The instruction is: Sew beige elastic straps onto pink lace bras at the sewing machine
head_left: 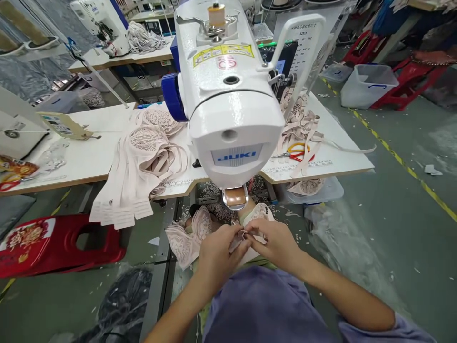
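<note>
A beige lace bra [202, 226] lies across my lap, its cups spread to either side of my hands. My left hand [222, 247] is closed, its thumb and fingers pinching a thin looped part of the bra. Against it, fingertips nearly touching, my right hand [276, 240] pinches the same small part from the other side. The exact detail between the fingertips is too small to make out. Just beyond my hands is the front end of a white sewing machine [235, 128] with a blue handwheel [173, 97].
A pile of beige bras [143, 157] hangs over the table's front edge at left. On the right, yellow-and-red-handled scissors [298, 151] lie by beige straps [302, 119]. A red stool [60, 243] stands at lower left, a clear plastic bin [367, 85] at right.
</note>
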Motion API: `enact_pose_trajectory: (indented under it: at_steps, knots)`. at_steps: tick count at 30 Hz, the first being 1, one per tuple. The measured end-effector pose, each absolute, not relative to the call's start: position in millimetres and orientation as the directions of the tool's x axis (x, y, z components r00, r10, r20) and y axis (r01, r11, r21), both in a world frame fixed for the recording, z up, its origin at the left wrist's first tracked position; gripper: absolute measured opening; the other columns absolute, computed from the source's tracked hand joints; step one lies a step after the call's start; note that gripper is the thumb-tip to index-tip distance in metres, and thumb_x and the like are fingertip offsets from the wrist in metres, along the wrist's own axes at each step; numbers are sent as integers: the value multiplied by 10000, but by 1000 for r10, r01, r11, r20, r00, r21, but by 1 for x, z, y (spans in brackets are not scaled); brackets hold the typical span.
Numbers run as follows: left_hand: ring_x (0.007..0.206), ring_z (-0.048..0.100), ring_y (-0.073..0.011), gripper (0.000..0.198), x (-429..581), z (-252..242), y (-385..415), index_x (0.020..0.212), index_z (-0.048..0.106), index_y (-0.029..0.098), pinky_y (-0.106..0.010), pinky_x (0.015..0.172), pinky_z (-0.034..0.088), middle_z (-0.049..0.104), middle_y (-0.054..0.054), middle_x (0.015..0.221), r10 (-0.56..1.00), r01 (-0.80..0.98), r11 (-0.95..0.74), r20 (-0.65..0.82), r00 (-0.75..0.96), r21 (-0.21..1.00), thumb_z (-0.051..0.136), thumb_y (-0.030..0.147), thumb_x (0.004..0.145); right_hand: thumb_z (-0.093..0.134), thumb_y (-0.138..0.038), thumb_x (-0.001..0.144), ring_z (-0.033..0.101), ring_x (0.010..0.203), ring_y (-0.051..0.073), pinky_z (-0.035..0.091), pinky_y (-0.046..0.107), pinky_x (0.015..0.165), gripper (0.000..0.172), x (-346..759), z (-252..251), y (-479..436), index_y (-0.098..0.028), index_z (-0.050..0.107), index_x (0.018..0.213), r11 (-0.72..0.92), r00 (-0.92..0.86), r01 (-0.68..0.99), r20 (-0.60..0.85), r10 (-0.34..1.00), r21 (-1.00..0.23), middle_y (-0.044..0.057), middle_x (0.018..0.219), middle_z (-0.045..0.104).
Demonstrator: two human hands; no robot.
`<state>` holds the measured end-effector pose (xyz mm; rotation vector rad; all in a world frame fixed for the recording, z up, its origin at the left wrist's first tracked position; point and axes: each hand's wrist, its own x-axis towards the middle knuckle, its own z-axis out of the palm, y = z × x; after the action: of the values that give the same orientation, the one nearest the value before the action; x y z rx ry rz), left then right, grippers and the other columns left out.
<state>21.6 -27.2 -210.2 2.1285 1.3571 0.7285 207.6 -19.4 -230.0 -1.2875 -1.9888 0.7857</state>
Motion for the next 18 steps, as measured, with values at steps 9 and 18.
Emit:
enact_pose_trajectory:
  at_steps: [9, 18]
  knots:
    - [464, 532, -129, 486, 29, -213, -30, 643, 534, 213, -263, 455, 315, 580, -9, 544, 774, 723, -595, 491, 399, 351, 267, 290, 1042, 583, -383, 882, 595, 643, 157, 416, 244, 567, 237, 212, -195, 1, -218, 715, 774, 262, -538, 394, 10, 843, -881, 18, 681, 670]
    - [756, 703, -165, 289, 11, -221, -25, 1108, 663, 175, -228, 655, 496, 754, -67, 870, 861, 524, -474, 247, 444, 708, 403, 202, 983, 605, -618, 822, 384, 393, 116, 310, 236, 358, 411, 242, -239, 18, -223, 717, 788, -47, -311, 231, -120, 943, -972, -8, 530, 527]
